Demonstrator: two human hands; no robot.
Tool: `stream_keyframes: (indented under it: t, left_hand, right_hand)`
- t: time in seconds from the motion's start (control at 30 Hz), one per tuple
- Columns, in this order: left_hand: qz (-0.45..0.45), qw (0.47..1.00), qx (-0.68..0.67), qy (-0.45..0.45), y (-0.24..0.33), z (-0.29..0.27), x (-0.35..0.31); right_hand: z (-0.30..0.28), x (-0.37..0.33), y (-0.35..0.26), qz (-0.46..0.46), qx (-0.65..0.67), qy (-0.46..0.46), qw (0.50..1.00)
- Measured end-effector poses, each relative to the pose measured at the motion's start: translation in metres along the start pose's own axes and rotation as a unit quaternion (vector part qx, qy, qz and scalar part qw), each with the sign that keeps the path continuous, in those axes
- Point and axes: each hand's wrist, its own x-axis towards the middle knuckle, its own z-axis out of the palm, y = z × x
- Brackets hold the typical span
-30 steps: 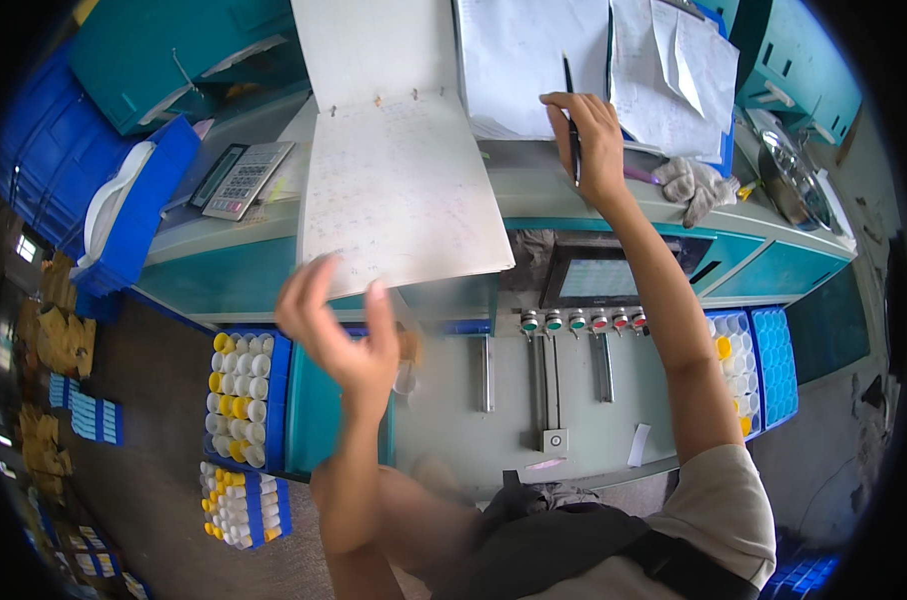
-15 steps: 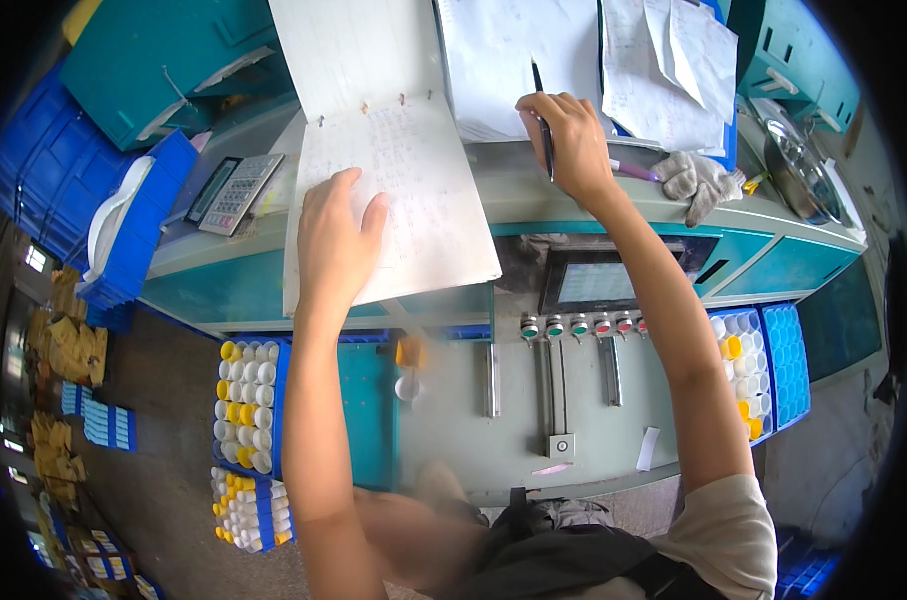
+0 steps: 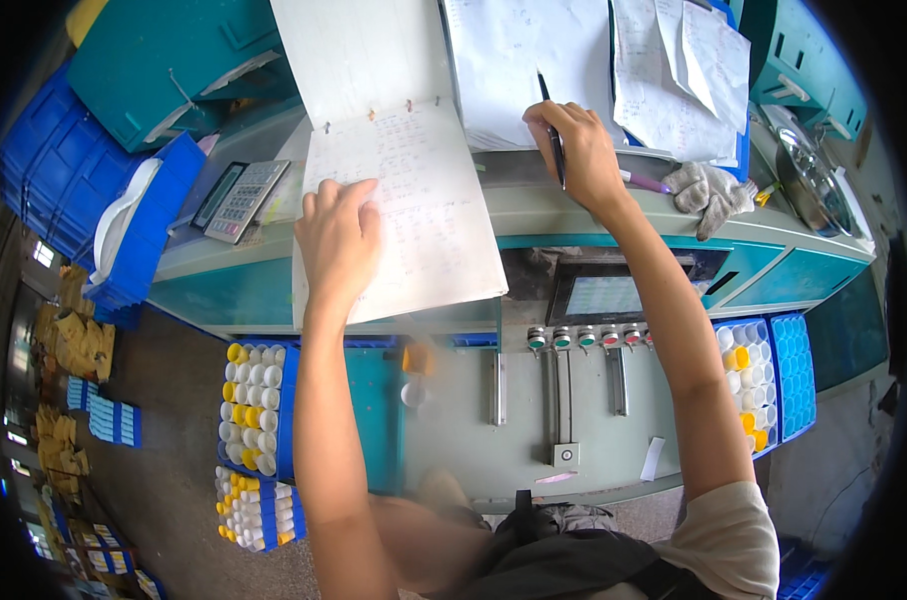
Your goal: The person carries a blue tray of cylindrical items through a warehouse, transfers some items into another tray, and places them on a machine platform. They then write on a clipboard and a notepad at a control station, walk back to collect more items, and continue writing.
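An open ring-bound notebook (image 3: pixel 434 220) with handwritten lines on its lower page lies on the counter. My left hand (image 3: pixel 339 240) rests on that page, open, with the index finger stretched to the right and the other fingers loosely bent. In my right hand (image 3: pixel 582 155) I grip a black pen (image 3: pixel 558 160), its upper end pointing away from me. That hand is over the front edge of white written sheets (image 3: pixel 534 60) to the right of the notebook. Beside it lie a purple pen (image 3: pixel 646 182) and a grey knit glove (image 3: pixel 709 195).
A calculator (image 3: pixel 242 200) sits left of the notebook, near a blue bin (image 3: pixel 154 215). Further right stands a metal bowl (image 3: pixel 814 180). Below the counter are a screen (image 3: pixel 602 297), a row of buttons (image 3: pixel 586 340) and trays of white and yellow caps (image 3: pixel 254 410).
My left fingers have bent more, and the index finger now points across the page. The right hand keeps its hold on the pen. The whole view has shifted slightly.
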Motion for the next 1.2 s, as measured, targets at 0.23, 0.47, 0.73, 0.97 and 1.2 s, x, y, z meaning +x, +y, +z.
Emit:
stream_keyframes:
  t: [0.23, 0.47, 0.73, 0.97, 1.2]
  left_hand:
    - [0.026, 0.999, 0.017, 0.02, 0.001, 0.003, -0.003]
    - [0.029, 0.998, 0.059, 0.02, 0.005, 0.005, -0.005]
    - [0.033, 0.997, 0.066, 0.02, 0.008, 0.004, -0.006]
    - [0.025, 0.997, 0.064, -0.019, 0.009, -0.005, 0.001]
    - [0.001, 0.997, 0.056, -0.05, 0.012, -0.005, 0.014]
  right_hand:
    - [0.001, -0.001, 0.002, -0.021, 0.005, 0.021, 1.0]
    - [-0.002, -0.003, 0.001, -0.005, 0.002, 0.018, 1.0]
    - [-0.001, -0.003, 0.004, 0.0, 0.031, 0.038, 0.999]
    - [0.001, -0.003, 0.009, 0.008, 0.055, 0.048, 0.997]
    - [0.003, -0.005, 0.012, 0.029, 0.073, 0.041, 0.996]
